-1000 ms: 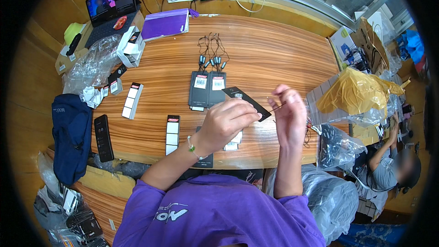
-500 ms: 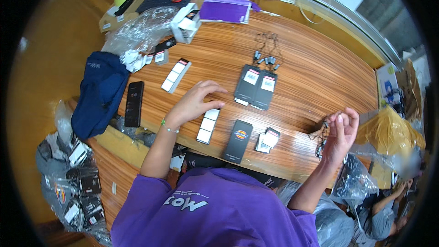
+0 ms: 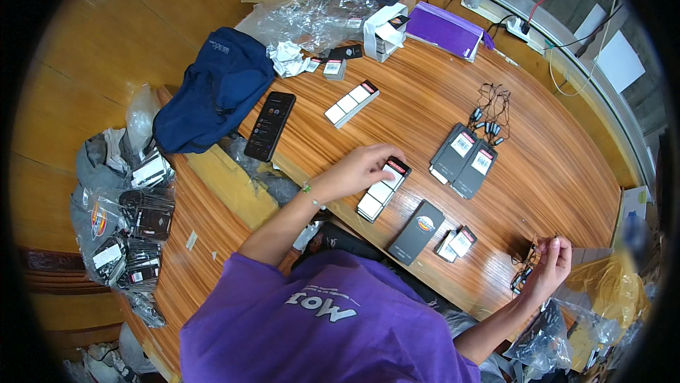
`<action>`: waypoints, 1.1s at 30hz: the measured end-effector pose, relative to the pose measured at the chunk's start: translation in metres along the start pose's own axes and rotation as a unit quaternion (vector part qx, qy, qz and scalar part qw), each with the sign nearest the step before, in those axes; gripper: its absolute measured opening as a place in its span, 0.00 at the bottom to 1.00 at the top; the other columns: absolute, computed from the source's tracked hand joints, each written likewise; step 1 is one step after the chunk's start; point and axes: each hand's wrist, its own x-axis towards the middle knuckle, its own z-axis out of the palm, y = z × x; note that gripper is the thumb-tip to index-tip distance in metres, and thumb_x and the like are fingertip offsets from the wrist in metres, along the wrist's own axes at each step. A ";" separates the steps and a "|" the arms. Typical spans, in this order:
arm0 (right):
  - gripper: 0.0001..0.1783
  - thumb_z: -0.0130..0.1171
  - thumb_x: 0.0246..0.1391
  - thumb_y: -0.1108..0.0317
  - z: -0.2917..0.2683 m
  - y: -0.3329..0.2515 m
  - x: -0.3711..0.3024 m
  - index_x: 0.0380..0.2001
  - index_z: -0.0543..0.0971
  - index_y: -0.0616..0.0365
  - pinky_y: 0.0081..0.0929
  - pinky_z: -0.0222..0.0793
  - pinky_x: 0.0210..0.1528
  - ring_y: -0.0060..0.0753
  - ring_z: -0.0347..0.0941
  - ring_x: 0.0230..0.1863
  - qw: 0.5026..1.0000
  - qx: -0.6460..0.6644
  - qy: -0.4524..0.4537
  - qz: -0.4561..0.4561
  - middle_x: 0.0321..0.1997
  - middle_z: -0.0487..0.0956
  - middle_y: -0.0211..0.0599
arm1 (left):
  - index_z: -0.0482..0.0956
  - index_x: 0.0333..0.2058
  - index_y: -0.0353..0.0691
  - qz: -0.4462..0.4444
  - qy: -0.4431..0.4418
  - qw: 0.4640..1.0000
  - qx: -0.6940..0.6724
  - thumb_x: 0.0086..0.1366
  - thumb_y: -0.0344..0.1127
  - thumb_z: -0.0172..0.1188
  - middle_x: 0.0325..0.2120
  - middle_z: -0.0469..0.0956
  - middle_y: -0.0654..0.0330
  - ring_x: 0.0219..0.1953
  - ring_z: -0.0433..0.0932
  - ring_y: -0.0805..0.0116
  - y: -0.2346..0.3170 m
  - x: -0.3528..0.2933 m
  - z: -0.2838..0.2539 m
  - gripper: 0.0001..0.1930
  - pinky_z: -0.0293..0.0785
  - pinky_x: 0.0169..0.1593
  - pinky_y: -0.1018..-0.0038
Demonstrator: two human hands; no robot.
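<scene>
Two stacks of white-panelled label strips lie on the table (image 3: 567, 170): one near the upper middle (image 3: 352, 104), the other, the lower stack (image 3: 379, 199), at the centre under the left hand (image 3: 358, 172). That hand's thumb touches its upper end; whether the fingers clasp it cannot be told. Right of centre lie two dark corded hang tags (image 3: 464, 160); below, one dark hang tag (image 3: 418, 231). At lower right, the right hand (image 3: 549, 268) has its fingertips together beside black cords (image 3: 523, 273); a hold on one cannot be told. The clear plastic bag (image 3: 101, 223), far left, contains many black tags (image 3: 147, 213); the white box (image 3: 382, 46), upper middle, holds cards.
</scene>
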 end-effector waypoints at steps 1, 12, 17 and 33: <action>0.03 0.52 0.55 0.75 0.002 -0.001 0.000 0.30 0.71 0.63 0.18 0.62 0.29 0.22 0.64 0.26 1.000 -0.009 -0.003 -0.003 0.24 0.70 0.33 | 0.72 0.44 0.36 0.026 0.014 0.998 -0.060 0.55 0.26 0.60 0.39 0.75 0.60 0.39 0.75 0.72 0.006 0.001 0.001 0.17 0.72 0.45 0.77; 0.02 0.56 0.45 0.79 0.080 -0.030 -0.012 0.23 0.74 0.65 0.22 0.60 0.26 0.28 0.64 0.23 0.937 -0.312 -0.073 -0.138 0.20 0.70 0.35 | 0.76 0.32 0.31 0.133 0.039 0.969 -0.205 0.54 0.24 0.62 0.29 0.79 0.60 0.32 0.78 0.77 0.098 0.059 0.080 0.07 0.75 0.36 0.83; 0.04 0.57 0.41 0.78 0.082 -0.039 -0.010 0.22 0.72 0.64 0.30 0.63 0.27 0.37 0.67 0.24 0.928 -0.334 -0.058 -0.152 0.20 0.70 0.40 | 0.77 0.34 0.30 0.164 0.010 0.973 -0.159 0.55 0.25 0.61 0.29 0.80 0.56 0.31 0.79 0.75 0.125 0.062 0.101 0.08 0.77 0.36 0.80; 0.05 0.57 0.48 0.74 0.079 -0.023 -0.021 0.23 0.74 0.66 0.17 0.55 0.22 0.16 0.59 0.21 0.996 -0.079 -0.014 0.035 0.20 0.67 0.28 | 0.79 0.33 0.32 0.217 -0.024 0.972 -0.087 0.54 0.25 0.61 0.26 0.80 0.59 0.29 0.78 0.76 0.129 0.056 0.100 0.07 0.75 0.33 0.81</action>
